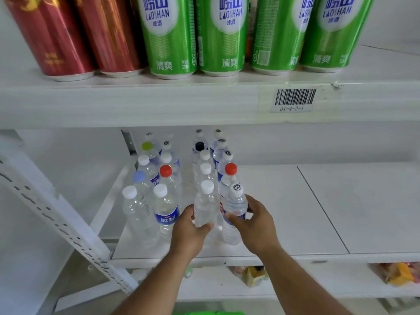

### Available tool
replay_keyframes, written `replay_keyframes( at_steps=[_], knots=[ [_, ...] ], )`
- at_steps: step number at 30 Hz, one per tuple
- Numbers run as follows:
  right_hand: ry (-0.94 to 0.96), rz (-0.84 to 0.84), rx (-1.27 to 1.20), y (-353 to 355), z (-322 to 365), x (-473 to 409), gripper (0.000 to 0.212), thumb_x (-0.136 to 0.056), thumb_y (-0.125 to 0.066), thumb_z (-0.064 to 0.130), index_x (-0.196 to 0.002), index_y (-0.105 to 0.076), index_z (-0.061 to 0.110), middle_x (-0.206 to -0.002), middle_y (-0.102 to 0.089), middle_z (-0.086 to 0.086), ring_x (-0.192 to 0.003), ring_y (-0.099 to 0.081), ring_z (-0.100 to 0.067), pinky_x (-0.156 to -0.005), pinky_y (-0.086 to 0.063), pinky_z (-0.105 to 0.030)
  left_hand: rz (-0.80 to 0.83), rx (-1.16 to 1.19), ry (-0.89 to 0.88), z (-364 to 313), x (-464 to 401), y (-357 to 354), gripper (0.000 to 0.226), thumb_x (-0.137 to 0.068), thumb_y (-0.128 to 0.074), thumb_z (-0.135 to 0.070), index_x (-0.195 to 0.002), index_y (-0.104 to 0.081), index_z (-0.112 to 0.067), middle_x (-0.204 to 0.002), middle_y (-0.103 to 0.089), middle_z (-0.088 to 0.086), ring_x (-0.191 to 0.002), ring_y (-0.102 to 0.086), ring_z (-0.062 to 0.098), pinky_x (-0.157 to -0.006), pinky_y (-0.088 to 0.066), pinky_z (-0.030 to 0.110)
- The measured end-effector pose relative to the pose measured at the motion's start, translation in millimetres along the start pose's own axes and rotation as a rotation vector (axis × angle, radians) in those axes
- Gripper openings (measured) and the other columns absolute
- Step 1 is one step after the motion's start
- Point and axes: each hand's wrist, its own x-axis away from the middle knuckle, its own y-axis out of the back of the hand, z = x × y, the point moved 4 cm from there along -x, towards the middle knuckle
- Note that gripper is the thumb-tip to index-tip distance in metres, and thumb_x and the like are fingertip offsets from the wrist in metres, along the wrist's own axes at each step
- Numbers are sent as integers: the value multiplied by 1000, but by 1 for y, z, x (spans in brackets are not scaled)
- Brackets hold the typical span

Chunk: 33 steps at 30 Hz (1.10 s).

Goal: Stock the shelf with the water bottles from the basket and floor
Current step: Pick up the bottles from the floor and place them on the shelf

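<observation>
Several clear water bottles stand in rows on the white middle shelf point(295, 223). My left hand point(189, 233) grips a white-capped bottle without a label point(205, 205) at the front of one row. My right hand point(254, 223) holds a blue-labelled bottle point(235, 205) with a marked white cap, right beside it. Both bottles stand upright near the shelf's front. Behind them are red-capped bottles point(230, 171), and a left group has a blue-labelled bottle point(166, 212) in front.
The upper shelf point(159, 103) carries green cans point(222, 35) and red cans point(56, 35) and overhangs the bottles. A perforated upright point(59, 219) slants at left. Snack packs point(400, 272) lie on a lower shelf. Bare shelf surface extends to the right of the bottles.
</observation>
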Motion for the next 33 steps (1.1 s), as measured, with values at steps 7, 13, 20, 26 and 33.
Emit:
replay_keyframes(
  at_steps=[7, 13, 20, 26, 33],
  knots=[
    [-3, -2, -10, -2, -5, -13, 50, -76, -81, 31, -95, -54, 69, -101, -61, 39, -97, -57, 12, -67, -44, -5, 10, 63, 27, 10, -8, -9, 50, -71, -85, -32, -113, -59, -43, -102, -68, -28, -99, -64, 1, -79, -49, 18],
    [-23, 0, -14, -2, -9, -19, 50, -75, -81, 34, -95, -53, 70, -102, -62, 36, -99, -56, 13, -70, -45, -7, 24, 100, 29, 11, -13, -14, 49, -72, -85, -31, -109, -58, -47, -101, -66, -32, -103, -62, 2, -81, -49, 20],
    [-48, -1, -19, -9, -11, -16, 47, -74, -79, 42, -99, -50, 69, -103, -61, 38, -99, -57, 14, -77, -47, -11, 51, 60, 37, 14, -19, -15, 55, -74, -84, -29, -113, -52, -49, -111, -62, -27, -108, -59, 9, -90, -51, 30],
    [-111, 29, 3, -11, -18, -14, 50, -76, -81, 40, -98, -46, 67, -96, -60, 39, -90, -58, 16, -70, -41, -7, 83, 32, 43, 16, -15, -14, 54, -75, -83, -33, -116, -51, -45, -109, -61, -28, -103, -59, 0, -84, -47, 21],
    [-197, 117, 70, -13, -32, -17, 52, -78, -81, 33, -114, -45, 42, -101, -57, 26, -91, -59, -5, -78, -43, -15, 77, -26, 54, 15, -11, -13, 49, -74, -81, -37, -109, -49, -50, -99, -59, -36, -91, -54, -15, -76, -42, 14]
  ],
)
